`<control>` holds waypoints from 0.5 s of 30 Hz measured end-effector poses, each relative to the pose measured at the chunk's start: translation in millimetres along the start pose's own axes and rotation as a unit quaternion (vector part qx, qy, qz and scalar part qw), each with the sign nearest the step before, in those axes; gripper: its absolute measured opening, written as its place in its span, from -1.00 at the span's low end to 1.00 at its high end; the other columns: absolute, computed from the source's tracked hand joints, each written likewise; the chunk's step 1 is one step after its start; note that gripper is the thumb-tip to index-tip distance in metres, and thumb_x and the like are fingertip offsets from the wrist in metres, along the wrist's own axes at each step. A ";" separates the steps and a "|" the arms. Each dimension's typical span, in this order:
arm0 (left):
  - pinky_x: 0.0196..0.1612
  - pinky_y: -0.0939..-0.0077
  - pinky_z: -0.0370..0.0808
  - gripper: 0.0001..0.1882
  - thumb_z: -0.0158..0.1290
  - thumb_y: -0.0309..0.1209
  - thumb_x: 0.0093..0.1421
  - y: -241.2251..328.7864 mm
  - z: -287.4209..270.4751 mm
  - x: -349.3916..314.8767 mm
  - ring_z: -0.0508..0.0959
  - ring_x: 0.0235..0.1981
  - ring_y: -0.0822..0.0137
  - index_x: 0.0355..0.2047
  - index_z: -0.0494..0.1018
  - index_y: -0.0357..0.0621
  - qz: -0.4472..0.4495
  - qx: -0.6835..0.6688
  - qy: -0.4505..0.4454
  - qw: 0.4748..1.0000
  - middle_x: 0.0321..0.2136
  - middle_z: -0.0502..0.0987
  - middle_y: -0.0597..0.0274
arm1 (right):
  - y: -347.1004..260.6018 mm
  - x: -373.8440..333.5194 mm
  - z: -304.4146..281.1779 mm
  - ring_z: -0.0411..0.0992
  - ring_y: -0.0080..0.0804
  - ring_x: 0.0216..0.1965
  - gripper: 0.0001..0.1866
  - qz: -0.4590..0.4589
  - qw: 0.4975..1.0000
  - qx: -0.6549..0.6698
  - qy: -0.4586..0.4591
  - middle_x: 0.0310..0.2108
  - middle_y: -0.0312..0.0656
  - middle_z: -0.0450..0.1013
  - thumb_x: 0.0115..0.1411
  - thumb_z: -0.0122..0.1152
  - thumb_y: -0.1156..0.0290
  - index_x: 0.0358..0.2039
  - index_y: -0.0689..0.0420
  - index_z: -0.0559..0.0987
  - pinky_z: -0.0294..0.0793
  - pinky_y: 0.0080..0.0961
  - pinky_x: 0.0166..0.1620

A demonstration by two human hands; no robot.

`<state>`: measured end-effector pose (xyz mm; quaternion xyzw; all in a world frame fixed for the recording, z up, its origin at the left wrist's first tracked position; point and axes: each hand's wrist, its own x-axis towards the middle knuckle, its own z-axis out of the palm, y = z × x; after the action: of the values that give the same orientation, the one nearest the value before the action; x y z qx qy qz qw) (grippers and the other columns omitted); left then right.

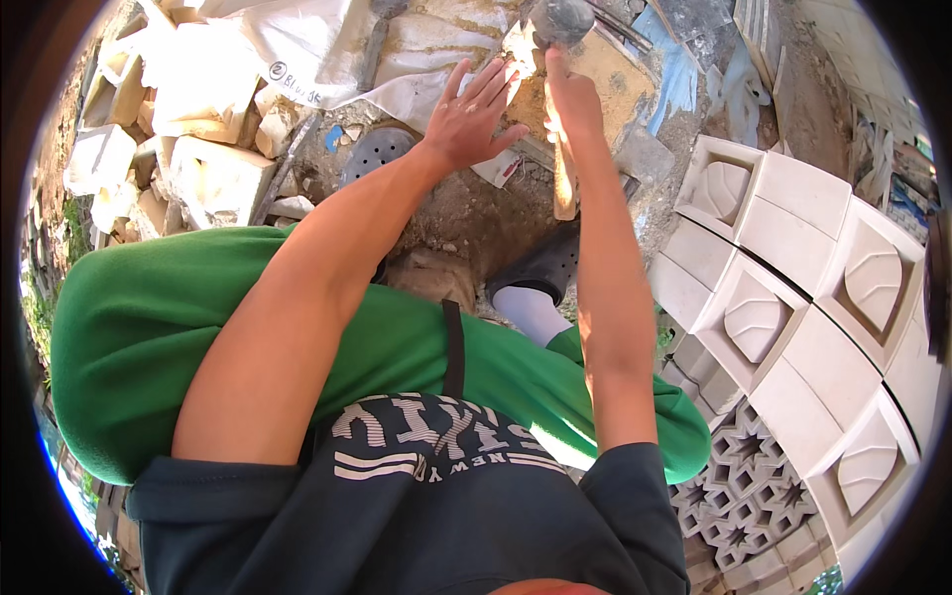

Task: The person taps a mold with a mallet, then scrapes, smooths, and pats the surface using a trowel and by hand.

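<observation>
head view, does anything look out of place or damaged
Yes, the pale blocks at left lie in a jumbled heap, tipped at different angles, unlike the moulded blocks at right, which sit in neat rows.

Both bare arms [613,288] reach forward, left hand [466,129] palm-down, fingers [484,83] spread, right hand [576,102] curled in a grip.

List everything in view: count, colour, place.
Wooden-handled mallet: 1, dark grey head, top centre
Flat slab: 1, tan, top centre
Creased sheeting: some, white, upper left
Broken angular blocks: several, cream, upper left
Torn sheeting: some, light blue, upper right
Square leaf-relief blocks: 4, cream, right
Plain rectangular blocks: several, cream, right
Star lattice blocks: several, beige, lower right
Perforated clogs: 2, dark grey, centre
Sock: 1, white, right clog
Trousers: 1 pair, green, middle
Printed shirt: 1, black, bottom
Left hand: 1, bare, beside mallet
Right hand: 1, bare, gripping mallet
</observation>
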<state>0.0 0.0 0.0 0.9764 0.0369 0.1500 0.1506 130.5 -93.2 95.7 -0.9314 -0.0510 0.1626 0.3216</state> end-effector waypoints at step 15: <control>0.49 0.06 -0.11 0.20 0.04 0.41 0.11 -45.7 5.7 -5.6 0.05 0.46 0.07 0.43 -0.04 -0.30 -0.049 -0.085 0.003 0.995 0.43 0.06 -0.08 | 26.1 -50.9 -1.5 0.50 -0.15 -0.54 -0.22 -0.069 0.987 0.142 -0.003 -0.66 0.01 0.46 0.37 -0.11 -0.22 -0.54 0.35 0.53 0.45 -0.17 -0.40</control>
<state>-4.8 41.2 -20.7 0.9566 0.0724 0.1482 0.2401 82.8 -124.9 94.5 -0.8699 -0.0928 0.1480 0.4613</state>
